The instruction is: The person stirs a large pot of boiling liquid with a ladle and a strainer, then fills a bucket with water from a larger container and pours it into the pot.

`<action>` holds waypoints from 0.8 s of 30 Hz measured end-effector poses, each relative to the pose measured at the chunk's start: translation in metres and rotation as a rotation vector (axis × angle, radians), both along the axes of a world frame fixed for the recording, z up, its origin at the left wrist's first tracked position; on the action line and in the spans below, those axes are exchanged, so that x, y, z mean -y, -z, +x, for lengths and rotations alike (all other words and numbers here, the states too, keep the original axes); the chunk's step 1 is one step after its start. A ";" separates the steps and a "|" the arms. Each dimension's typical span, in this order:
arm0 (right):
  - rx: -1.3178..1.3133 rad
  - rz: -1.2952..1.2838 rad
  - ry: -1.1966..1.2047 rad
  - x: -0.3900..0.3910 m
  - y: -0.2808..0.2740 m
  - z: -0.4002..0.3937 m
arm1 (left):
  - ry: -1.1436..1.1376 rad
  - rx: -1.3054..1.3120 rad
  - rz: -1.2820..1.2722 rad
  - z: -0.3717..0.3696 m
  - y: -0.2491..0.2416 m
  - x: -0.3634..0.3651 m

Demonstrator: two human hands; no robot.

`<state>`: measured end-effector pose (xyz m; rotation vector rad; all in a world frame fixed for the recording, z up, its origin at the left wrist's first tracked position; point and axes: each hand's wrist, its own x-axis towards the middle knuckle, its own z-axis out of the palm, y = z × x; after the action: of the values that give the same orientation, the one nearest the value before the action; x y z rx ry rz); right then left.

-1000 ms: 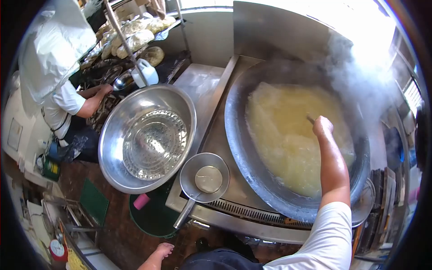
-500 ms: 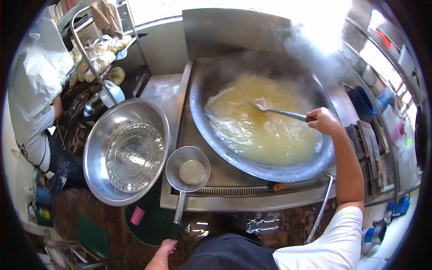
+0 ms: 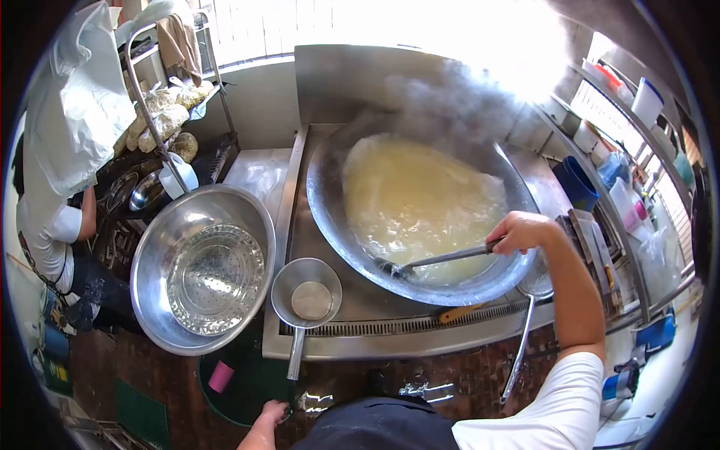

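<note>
My right hand [image 3: 519, 231] is closed around the dark grip of a long-handled ladle [image 3: 450, 257]. Its head lies low against the near inside wall of a very large metal wok [image 3: 324, 214], at the edge of a cloudy yellowish liquid [image 3: 427, 191]. Steam rises at the back of the wok. At the bottom of the view, my left hand [image 3: 275, 412] hangs low with its fingers curled, beside a dark green tub [image 3: 217, 401]. Whether anything is inside those fingers is hidden.
Left of the stove stand a large steel basin [image 3: 150, 300] with a perforated bottom piece inside and a handled strainer [image 3: 307, 300]. A long-handled skimmer [image 3: 525, 330] leans at the right. Another person [image 3: 60, 232] works at far left. The brick floor [image 3: 450, 367] is wet.
My right hand has moved down and slightly left, drawing the ladle's head from the middle of the liquid to the wok's near wall. The camera view has shifted a little.
</note>
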<state>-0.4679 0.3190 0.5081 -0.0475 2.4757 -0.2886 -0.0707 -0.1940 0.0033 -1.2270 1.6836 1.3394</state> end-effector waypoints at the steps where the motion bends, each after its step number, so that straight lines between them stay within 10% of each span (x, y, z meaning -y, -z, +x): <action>1: -0.003 0.050 -0.013 0.009 0.011 -0.013 | -0.014 -0.011 0.001 0.003 0.002 -0.001; 15: -0.546 0.251 0.047 0.061 0.204 -0.274 | -0.236 0.195 -0.036 0.080 -0.034 -0.053; 24: -0.627 0.057 0.134 0.045 0.252 -0.196 | -0.132 -0.058 0.035 0.050 -0.016 -0.083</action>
<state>-0.6642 0.2742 0.2563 0.0619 3.1166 -0.2919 -0.0208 -0.1110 0.0195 -1.3092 1.6356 1.4901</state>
